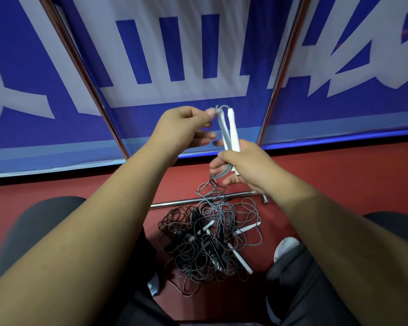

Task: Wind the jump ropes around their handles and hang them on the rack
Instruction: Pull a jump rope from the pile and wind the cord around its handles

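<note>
a blue-and-white banner (165, 50) walls the space ahead of you above red floor (339, 180), where a tangled pile of jump ropes (205, 243) lies. your right hand (243, 165) grips white handles (232, 130) upright; your left hand (181, 130) pinches their grey rope (222, 123).

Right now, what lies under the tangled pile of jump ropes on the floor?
The pile of jump ropes lies on the red floor; its far edge crosses over a metal bar. White handles poke out. What lies beneath its dense middle is covered.
</note>
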`<action>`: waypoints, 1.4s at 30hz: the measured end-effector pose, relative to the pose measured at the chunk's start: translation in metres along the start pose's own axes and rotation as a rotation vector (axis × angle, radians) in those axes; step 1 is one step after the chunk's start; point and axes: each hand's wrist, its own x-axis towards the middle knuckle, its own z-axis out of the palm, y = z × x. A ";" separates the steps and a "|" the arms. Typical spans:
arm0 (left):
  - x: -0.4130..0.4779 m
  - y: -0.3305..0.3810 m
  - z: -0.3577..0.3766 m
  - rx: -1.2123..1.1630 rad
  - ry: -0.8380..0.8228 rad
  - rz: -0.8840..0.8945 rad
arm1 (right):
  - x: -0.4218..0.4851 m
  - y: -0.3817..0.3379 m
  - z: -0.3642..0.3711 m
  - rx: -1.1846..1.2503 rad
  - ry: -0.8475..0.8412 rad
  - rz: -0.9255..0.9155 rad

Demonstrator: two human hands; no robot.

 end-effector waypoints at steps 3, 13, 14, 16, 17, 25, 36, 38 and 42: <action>0.011 -0.017 -0.009 0.135 0.006 -0.093 | -0.006 -0.012 -0.001 0.057 0.041 -0.044; -0.011 -0.059 0.006 0.310 -0.563 -0.068 | -0.005 -0.034 -0.026 0.266 0.166 -0.077; -0.011 -0.057 0.003 0.292 -0.582 -0.064 | -0.006 -0.035 -0.028 0.250 0.169 -0.076; -0.010 -0.055 -0.002 0.222 -0.615 -0.072 | -0.007 -0.037 -0.030 0.231 0.178 -0.071; -0.009 -0.053 -0.003 0.185 -0.623 -0.077 | -0.007 -0.038 -0.031 0.232 0.184 -0.070; -0.007 -0.035 -0.008 0.197 -0.685 -0.012 | -0.005 -0.034 -0.033 0.347 0.258 -0.053; 0.003 -0.047 -0.026 0.979 -0.394 0.150 | -0.007 -0.032 -0.023 0.247 0.090 -0.095; 0.006 -0.046 -0.029 0.977 -0.233 0.195 | -0.006 -0.031 -0.023 0.216 0.049 -0.059; 0.013 -0.042 -0.037 0.740 -0.104 0.211 | -0.013 -0.028 -0.020 0.111 -0.159 0.082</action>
